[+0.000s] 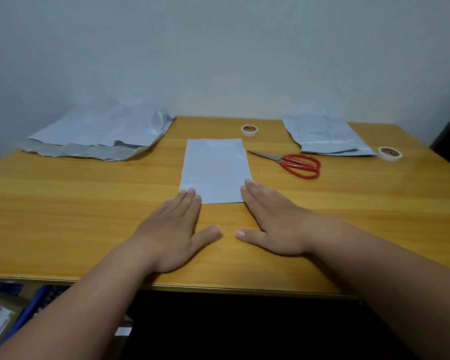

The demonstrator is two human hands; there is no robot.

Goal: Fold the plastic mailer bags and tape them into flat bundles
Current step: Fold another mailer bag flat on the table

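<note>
the folded bag (215, 170) lies flat at frame centre on the table (89, 203), long axis running away from the person toward the upper frame. both hands lie flat, fingers straight, holding nothing: the left hand (170, 229) touches its lower left corner, the right hand (268, 219) its lower right corner. both sit equally near; judged, the next fold runs up along that axis.

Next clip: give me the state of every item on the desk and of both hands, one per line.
Folded grey plastic mailer: flat, untaped.
Loose grey mailer pile: unfolded, crumpled.
Grey mailer stack: flat.
Red-handled scissors: closed.
White tape roll near centre: lying flat.
White tape roll at right: lying flat.
Left hand: open, fingertips on mailer.
Right hand: open, fingertips on mailer.
</note>
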